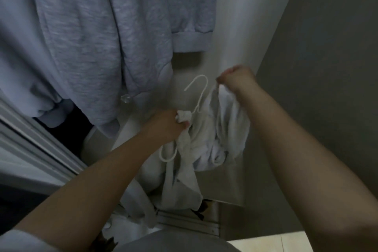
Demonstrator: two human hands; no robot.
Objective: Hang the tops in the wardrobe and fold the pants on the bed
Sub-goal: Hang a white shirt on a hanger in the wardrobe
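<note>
Our forearms reach toward the white top (206, 135), held low before the wardrobe's pale wall (235, 37). Our left hand (163, 125) grips its fabric with the white hanger (196, 96); our right hand (237, 80) pinches an edge. Grey sweatshirts (92, 37) hang beside.

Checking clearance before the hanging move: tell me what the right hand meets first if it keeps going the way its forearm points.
Probably the pale wardrobe side panel just beyond the right hand; depth is unclear.
</note>
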